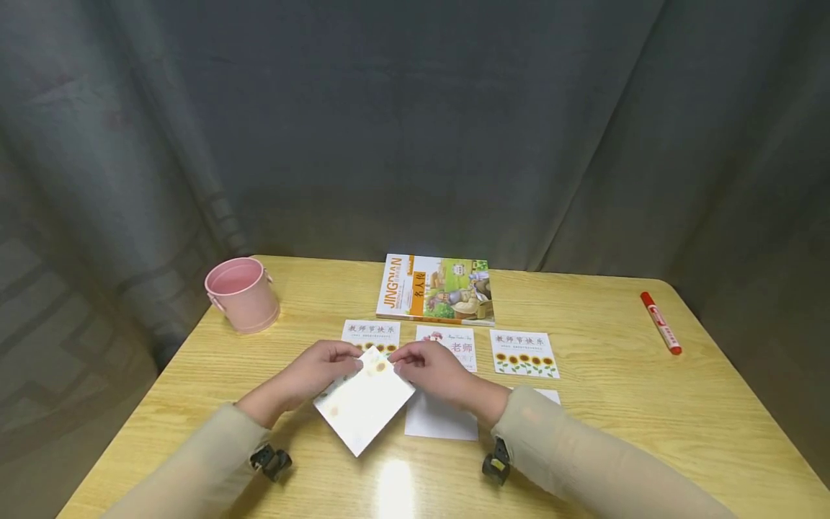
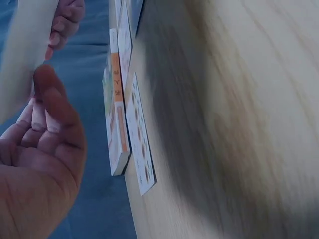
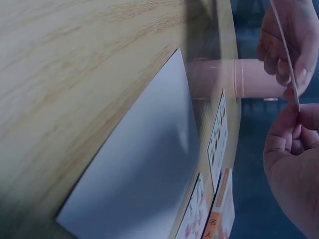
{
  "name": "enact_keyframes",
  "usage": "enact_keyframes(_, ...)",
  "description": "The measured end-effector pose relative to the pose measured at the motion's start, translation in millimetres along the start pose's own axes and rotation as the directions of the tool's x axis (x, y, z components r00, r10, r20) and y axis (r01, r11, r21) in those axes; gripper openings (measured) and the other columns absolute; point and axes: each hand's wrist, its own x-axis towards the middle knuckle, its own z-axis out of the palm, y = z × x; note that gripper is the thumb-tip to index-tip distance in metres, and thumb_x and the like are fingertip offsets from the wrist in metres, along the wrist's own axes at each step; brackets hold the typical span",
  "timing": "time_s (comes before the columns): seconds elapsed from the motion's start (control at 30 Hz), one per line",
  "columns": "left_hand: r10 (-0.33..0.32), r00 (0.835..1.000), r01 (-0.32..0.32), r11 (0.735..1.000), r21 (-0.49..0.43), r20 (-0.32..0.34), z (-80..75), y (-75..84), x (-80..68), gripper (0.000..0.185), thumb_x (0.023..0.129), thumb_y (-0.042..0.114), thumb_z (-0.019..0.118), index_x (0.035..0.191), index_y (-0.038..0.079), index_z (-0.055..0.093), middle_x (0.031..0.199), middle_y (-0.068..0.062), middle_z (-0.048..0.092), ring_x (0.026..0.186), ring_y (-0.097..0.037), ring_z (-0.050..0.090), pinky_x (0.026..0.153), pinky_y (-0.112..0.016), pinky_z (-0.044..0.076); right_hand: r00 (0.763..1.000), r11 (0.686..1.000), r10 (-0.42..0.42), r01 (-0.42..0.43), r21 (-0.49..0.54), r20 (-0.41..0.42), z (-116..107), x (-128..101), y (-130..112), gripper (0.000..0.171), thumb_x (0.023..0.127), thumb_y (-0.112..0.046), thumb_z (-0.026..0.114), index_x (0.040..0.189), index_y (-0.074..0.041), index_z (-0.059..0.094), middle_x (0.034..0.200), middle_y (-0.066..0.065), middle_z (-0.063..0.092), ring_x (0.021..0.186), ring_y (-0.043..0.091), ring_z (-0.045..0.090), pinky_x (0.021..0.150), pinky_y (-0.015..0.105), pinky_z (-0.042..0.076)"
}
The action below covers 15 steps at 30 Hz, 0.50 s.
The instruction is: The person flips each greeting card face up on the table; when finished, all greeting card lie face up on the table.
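Above the table, a white card (image 1: 363, 411) with faint flower prints is held tilted between both hands. My left hand (image 1: 310, 375) pinches its upper left edge between thumb and fingers. With thumb and fingers, my right hand (image 1: 436, 371) pinches the upper right edge. In the right wrist view the card (image 3: 286, 50) appears nearly edge-on, and the thumbs are close together. Under the right hand lies a blank white card (image 1: 441, 424). Beyond the hands are a sunflower card (image 1: 371, 331), partly covered, a pink-lettered card (image 1: 463, 347) and another sunflower card (image 1: 525, 355).
Behind the cards lies a book (image 1: 447, 288). A pink bucket (image 1: 249, 303) stands at the back left corner, and a red marker (image 1: 661, 324) lies far right. My right sleeve mostly hides another white card (image 1: 551, 395). A dark curtain (image 1: 415, 144) hangs behind the table.
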Motion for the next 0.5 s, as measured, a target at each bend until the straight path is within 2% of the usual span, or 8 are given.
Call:
enact_keyframes(0.1,0.016,1.000,-0.016,1.000,-0.002,-0.016,2.0,0.9,0.9,0.029,0.100,0.005,0.060,0.119,-0.016,0.063,0.090,-0.004,0.070,0.077,-0.011,0.062,0.067,-0.025,0.054,1.000,0.999,-0.022,0.022,-0.037,0.006,2.0,-1.6,-4.8,0.019,0.097,-0.006,0.067,0.114,0.000,0.073,0.095,0.000,0.067,0.085,0.011,0.059,0.076,0.024,0.052)
enact_keyframes(0.17,0.009,0.998,-0.011,0.999,-0.038,-0.056,1.2,1.3,0.3,0.026,0.099,0.003,0.060,0.116,-0.016,0.062,0.087,-0.002,0.067,0.074,-0.011,0.059,0.065,-0.024,0.053,1.000,1.000,-0.020,0.020,-0.010,-0.010,3.2,-2.1,-7.0,0.026,0.097,-0.009,0.069,0.121,0.002,0.070,0.092,0.001,0.065,0.082,0.010,0.058,0.074,0.024,0.051)
enact_keyframes(0.27,-0.021,0.988,-0.004,0.987,-0.159,-0.156,-1.6,1.0,-1.0,0.014,0.100,0.001,0.057,0.106,-0.011,0.059,0.080,0.000,0.062,0.070,-0.010,0.056,0.063,-0.024,0.051,0.999,0.994,0.010,-0.006,0.109,-0.038,4.5,-2.5,-6.0,0.044,0.098,-0.014,0.071,0.135,0.007,0.059,0.097,0.005,0.063,0.083,0.012,0.060,0.076,0.026,0.054)
enact_keyframes(0.33,-0.045,0.972,-0.020,0.962,-0.274,-0.229,-4.3,0.3,-2.3,0.005,0.101,0.000,0.056,0.101,-0.005,0.055,0.078,0.001,0.062,0.069,-0.010,0.059,0.064,-0.024,0.053,0.998,0.979,0.040,-0.032,0.201,-0.039,5.3,-2.4,-2.4,0.053,0.098,-0.015,0.070,0.141,0.010,0.051,0.099,0.008,0.063,0.085,0.015,0.065,0.079,0.030,0.057)
enact_keyframes(0.43,-0.066,0.953,-0.057,0.921,-0.386,-0.297,-8.6,-1.8,-5.6,0.007,0.102,-0.001,0.053,0.097,0.001,0.049,0.075,0.001,0.066,0.070,-0.010,0.064,0.068,-0.024,0.056,0.996,0.931,0.089,-0.083,0.355,0.000,6.6,-1.2,4.6,0.042,0.100,-0.007,0.065,0.134,0.014,0.051,0.103,0.012,0.068,0.092,0.018,0.070,0.085,0.034,0.060)
enact_keyframes(0.5,-0.069,0.951,-0.069,0.904,-0.422,-0.303,-10.4,-2.7,-7.8,0.010,0.102,-0.002,0.053,0.095,0.003,0.048,0.075,0.000,0.068,0.072,-0.011,0.067,0.071,-0.025,0.058,0.994,0.895,0.107,-0.103,0.434,0.016,7.4,-0.2,7.1,0.026,0.101,-0.001,0.060,0.121,0.014,0.055,0.100,0.014,0.071,0.093,0.020,0.071,0.085,0.032,0.060)
